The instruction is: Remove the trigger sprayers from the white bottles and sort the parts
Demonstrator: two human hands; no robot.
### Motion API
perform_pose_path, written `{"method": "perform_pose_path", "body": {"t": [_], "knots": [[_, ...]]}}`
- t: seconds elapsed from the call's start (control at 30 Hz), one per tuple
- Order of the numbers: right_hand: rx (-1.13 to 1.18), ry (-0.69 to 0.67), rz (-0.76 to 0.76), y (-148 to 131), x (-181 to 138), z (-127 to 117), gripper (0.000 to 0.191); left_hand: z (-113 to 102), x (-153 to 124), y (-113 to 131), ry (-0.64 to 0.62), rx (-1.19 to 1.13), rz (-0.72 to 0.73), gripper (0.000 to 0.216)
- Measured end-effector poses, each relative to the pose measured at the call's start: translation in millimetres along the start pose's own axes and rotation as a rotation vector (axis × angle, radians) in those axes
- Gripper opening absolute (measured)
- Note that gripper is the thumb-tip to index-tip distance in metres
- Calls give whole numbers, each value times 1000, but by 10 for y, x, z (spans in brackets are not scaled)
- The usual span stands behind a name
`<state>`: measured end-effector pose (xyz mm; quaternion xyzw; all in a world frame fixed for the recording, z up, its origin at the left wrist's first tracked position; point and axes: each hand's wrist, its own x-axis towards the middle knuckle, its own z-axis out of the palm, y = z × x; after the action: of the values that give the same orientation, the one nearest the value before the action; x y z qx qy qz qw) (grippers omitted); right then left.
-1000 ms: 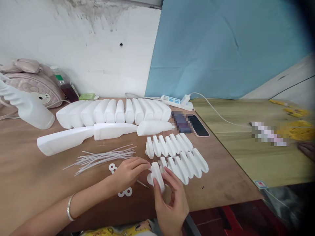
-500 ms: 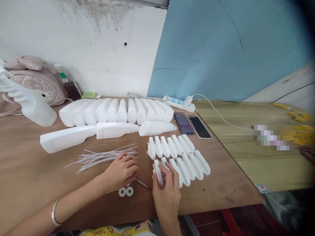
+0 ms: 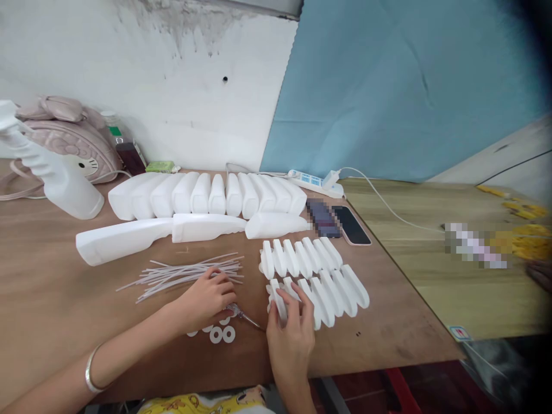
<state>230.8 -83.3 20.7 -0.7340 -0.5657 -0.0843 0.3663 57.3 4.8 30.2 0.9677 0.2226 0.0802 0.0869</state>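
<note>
My right hand (image 3: pixel 293 328) pinches a white trigger sprayer head (image 3: pixel 278 299) between thumb and fingers, at the left end of the nearer of two rows. More white sprayer heads (image 3: pixel 299 257) stand close together behind it. My left hand (image 3: pixel 212 298) hovers over the table with loosely bent fingers, its fingertips partly hidden. Beside those fingers lies a thin metal tool (image 3: pixel 248 319) with a clear handle, pointing at my right hand. White ring washers (image 3: pixel 228 333) lie below my left hand. Thin white tubes (image 3: pixel 172 275) form a loose pile behind it.
White plastic bottles (image 3: pixel 198 196) stand in a row at the back, with several lying in front. A spray bottle (image 3: pixel 71 187) stands left by a pink bag (image 3: pixel 69 141). Phones (image 3: pixel 353 225) and a power strip (image 3: pixel 314 183) lie back right. A second table (image 3: pixel 414 276) adjoins.
My left hand has drawn slightly left, uncovering the tool's clear handle and more washers. My right hand keeps its place at the sprayer head. The view has shifted a little.
</note>
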Motion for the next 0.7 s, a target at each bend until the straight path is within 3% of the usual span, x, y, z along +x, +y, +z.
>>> {"method": "perform_pose_path", "body": {"t": [0.23, 0.37, 0.5, 0.7], "knots": [[155, 121, -84, -96, 40, -126, 14, 88, -14, -40, 28, 58, 45, 5], [326, -134, -251, -192, 33, -148, 17, -3, -39, -5, 106, 98, 93, 5], [350, -405, -318, -275, 7, -74, 21, -218, -152, 63, 195, 96, 90, 11], [487, -390, -444, -344, -19, 111, 14, -534, -466, 85, 288, 67, -42, 18]]}}
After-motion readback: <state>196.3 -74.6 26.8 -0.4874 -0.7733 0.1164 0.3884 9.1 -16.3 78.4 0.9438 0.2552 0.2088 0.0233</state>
